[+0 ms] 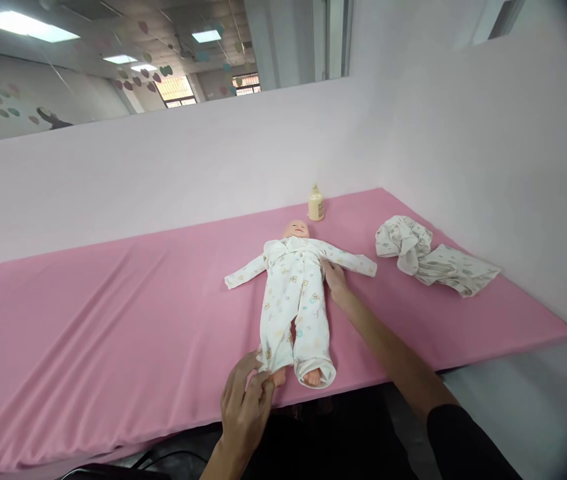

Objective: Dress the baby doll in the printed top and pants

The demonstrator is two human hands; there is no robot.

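**Doll in a sleepsuit, a hand at each end**

At the near edge of the pink cloth [88,347], the left hand [243,407] pinches the cuff of the sleepsuit [293,300] leg, fingers closed together on the fabric beside a bare foot. Farther in, the right hand [334,277] rests flat on the suit's side under the sleeve, fingers loosely spread. The doll [297,229] lies face up, head far. To the right lies a crumpled garment [426,257]; beyond the head stands a cream bottle [316,203].

Head camera looks forward and down, near the pink table [113,320].
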